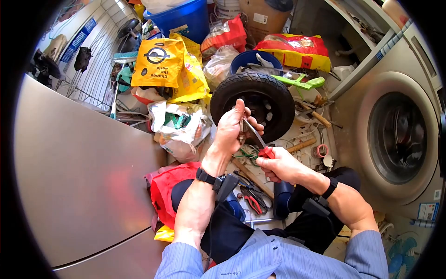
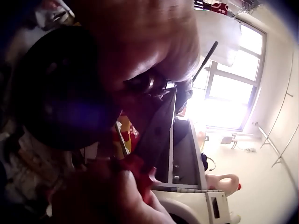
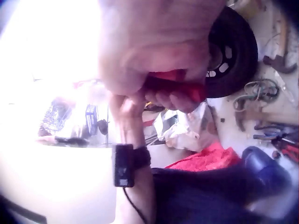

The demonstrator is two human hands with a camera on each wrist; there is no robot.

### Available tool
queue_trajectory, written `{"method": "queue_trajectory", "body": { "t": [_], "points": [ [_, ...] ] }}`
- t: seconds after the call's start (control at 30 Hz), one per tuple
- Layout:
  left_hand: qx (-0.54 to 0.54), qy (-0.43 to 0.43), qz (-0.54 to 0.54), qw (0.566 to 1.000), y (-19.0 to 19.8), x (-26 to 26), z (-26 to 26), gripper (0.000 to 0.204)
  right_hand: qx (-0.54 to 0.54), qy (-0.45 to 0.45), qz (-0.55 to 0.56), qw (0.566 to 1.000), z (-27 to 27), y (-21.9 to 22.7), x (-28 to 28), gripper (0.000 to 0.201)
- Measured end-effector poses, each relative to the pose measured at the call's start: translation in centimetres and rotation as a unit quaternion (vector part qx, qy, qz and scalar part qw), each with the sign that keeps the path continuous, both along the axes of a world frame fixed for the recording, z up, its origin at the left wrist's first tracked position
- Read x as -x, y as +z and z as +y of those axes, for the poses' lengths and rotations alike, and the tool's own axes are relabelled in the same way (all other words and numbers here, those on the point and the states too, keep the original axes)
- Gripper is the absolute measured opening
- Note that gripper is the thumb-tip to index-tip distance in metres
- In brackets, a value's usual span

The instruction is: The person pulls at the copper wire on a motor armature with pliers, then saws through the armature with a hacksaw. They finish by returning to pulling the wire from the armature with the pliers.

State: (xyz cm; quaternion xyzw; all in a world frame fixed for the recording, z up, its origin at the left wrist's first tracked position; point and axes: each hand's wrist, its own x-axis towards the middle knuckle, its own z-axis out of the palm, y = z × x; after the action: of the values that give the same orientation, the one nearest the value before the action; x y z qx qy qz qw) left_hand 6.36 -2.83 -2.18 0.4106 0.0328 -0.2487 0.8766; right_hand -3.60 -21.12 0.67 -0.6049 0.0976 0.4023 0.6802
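Observation:
The left hand (image 1: 231, 127) grips a small metal part (image 1: 242, 131) upright in its curled fingers, thumb raised. In the right hand (image 1: 283, 165) is the red handle (image 1: 266, 153) of a tool whose grey blade (image 1: 255, 134) slants up to the metal part. The left wrist view shows that blade (image 2: 161, 126) meeting a shiny metal piece (image 2: 152, 83) under the left hand (image 2: 140, 42). Fingers of the right hand (image 3: 159, 56) wrap the red handle (image 3: 175, 86) in the right wrist view. Whether it is a knife or another tool, I cannot tell.
A black tyre (image 1: 253, 83) stands just beyond the hands. Red-handled pliers (image 1: 253, 202), a wooden-handled tool (image 1: 320, 119) and green wire (image 1: 247, 153) lie on the floor. Filled bags (image 1: 181, 135) are at the left, a washing machine (image 1: 371, 135) at the right, a blue bucket (image 1: 183, 21) behind.

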Motion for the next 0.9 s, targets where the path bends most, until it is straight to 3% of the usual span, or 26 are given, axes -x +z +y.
{"method": "queue_trajectory", "body": {
  "t": [0.07,0.13,0.17,0.27,0.3,0.57,0.67,0.73,0.77,0.8,0.87,0.9],
  "points": [
    [0.049,0.005,0.032,0.998,-0.5,0.2,-0.3,0.05,-0.009,0.009,-0.001,1.0,0.3,0.0,0.2,0.016],
    [0.192,-0.066,0.102,0.974,-0.8,0.0,-0.9,0.051,0.013,0.082,-0.078,0.993,1.5,0.3,0.5,0.017],
    [0.172,-0.053,0.103,0.978,-1.0,0.0,-1.4,0.054,0.019,0.098,-0.158,0.982,1.8,0.0,0.7,0.016],
    [0.175,-0.025,0.097,0.979,-0.6,0.1,-0.9,0.055,0.054,0.052,-0.201,0.977,1.1,0.2,0.3,0.016],
    [0.159,-0.017,0.091,0.983,-0.6,0.1,-0.5,0.056,0.036,0.039,-0.146,0.988,0.5,1.1,-0.2,0.017],
    [0.157,0.01,0.123,0.98,0.0,0.5,1.2,0.051,0.033,0.044,-0.138,0.989,-1.2,0.4,-1.4,0.023],
    [0.141,0.007,0.124,0.982,-0.6,0.7,1.5,0.048,0.129,0.053,-0.213,0.967,-1.4,-1.0,-1.4,0.026],
    [0.112,0.011,0.126,0.986,-0.6,0.8,1.6,0.046,0.287,0.11,-0.361,0.881,-1.8,-0.6,-1.4,0.026],
    [0.086,0.015,0.125,0.988,-0.5,0.9,1.6,0.045,0.329,0.108,-0.4,0.848,-1.8,-0.9,-1.4,0.023],
    [0.086,0.015,0.127,0.988,-0.5,1.0,1.7,0.045,0.329,0.108,-0.398,0.849,-1.9,-0.9,-1.4,0.023],
    [0.029,0.021,0.128,0.991,-0.5,1.1,1.8,0.042,0.406,0.103,-0.51,0.751,-2.2,-1.0,-1.5,0.02],
    [0.029,0.021,0.129,0.991,-0.5,1.0,1.8,0.042,0.427,0.091,-0.523,0.732,-2.3,-1.5,-1.6,0.018]
  ]
}}
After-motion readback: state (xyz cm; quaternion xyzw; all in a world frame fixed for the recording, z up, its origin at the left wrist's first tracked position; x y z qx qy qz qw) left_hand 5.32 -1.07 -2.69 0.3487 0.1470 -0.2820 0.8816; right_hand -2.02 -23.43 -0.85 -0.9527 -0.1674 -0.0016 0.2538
